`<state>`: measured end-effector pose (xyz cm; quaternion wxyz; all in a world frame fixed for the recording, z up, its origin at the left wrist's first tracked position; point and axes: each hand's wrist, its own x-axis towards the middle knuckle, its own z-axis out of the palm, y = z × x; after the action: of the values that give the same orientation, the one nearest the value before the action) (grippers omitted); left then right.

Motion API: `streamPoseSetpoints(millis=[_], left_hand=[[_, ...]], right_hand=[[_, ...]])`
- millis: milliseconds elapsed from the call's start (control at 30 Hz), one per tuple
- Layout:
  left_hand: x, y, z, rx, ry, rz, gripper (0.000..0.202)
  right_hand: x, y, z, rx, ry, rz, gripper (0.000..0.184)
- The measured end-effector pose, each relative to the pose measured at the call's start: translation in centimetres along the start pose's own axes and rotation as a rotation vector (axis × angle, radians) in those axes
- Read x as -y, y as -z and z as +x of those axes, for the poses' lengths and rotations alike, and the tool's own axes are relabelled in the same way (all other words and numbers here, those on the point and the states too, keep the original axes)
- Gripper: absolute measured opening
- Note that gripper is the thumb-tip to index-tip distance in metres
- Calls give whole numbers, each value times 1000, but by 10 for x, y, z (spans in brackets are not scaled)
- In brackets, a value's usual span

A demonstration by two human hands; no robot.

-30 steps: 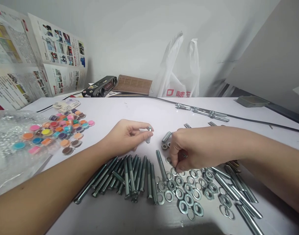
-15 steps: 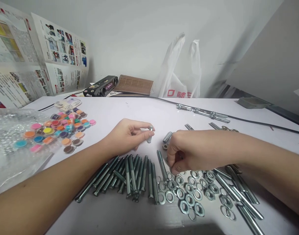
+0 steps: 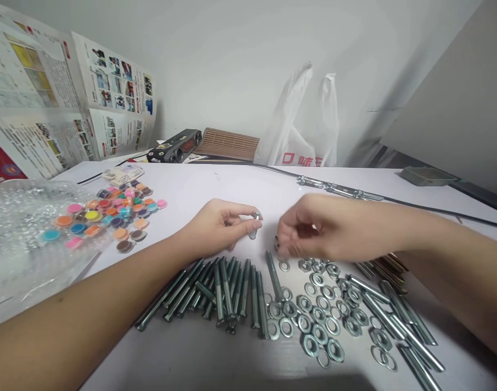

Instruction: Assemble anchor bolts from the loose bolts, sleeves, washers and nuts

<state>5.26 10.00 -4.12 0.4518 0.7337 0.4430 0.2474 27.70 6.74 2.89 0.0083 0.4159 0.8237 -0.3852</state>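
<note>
My left hand (image 3: 226,227) is closed, pinching a silvery metal bolt (image 3: 253,234) between thumb and fingertips; the fingers hide part of it. To its right, my right hand (image 3: 303,231) is held a little blurred, thumb and fingers curled together. A small dark metal piece (image 3: 276,243) shows at its fingertips, too unclear to tell if it is gripped. Below the left hand lies a pile of long bolts (image 3: 222,293). One lone bolt (image 3: 274,277) lies between that pile and the scattered nuts (image 3: 319,333) and flat washers (image 3: 286,327).
Metal sleeves (image 3: 395,320) lie at the right under my forearm. Assembled bolts (image 3: 333,188) rest by a black cable at the back. Small coloured pots (image 3: 118,217) and clear plastic wrap (image 3: 24,228) are at left. A white bag (image 3: 293,141) stands behind.
My right hand has lifted away from the washers and moved up, nearer my left hand. The left hand keeps its pinch on the bolt. The view has shifted slightly.
</note>
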Motion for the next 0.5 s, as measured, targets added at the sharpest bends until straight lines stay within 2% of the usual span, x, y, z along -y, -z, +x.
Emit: streamPoseSetpoints(millis=[67, 133, 200, 333, 500], left_hand=[[1, 1, 0, 2, -1, 0, 48], [1, 1, 0, 26, 0, 9, 44], [-1, 2, -1, 36, 5, 11, 39], [-5, 2, -2, 27, 18, -18, 33], [-6, 0, -3, -12, 77, -41, 38]], right_hand=[[0, -3, 9, -214, -4, 201, 22], [-1, -10, 20, -407, -69, 342, 25], [-2, -18, 30, -498, -146, 392, 27], [-3, -23, 38, -511, -203, 395, 35], [0, -10, 24, -455, -214, 240, 40]])
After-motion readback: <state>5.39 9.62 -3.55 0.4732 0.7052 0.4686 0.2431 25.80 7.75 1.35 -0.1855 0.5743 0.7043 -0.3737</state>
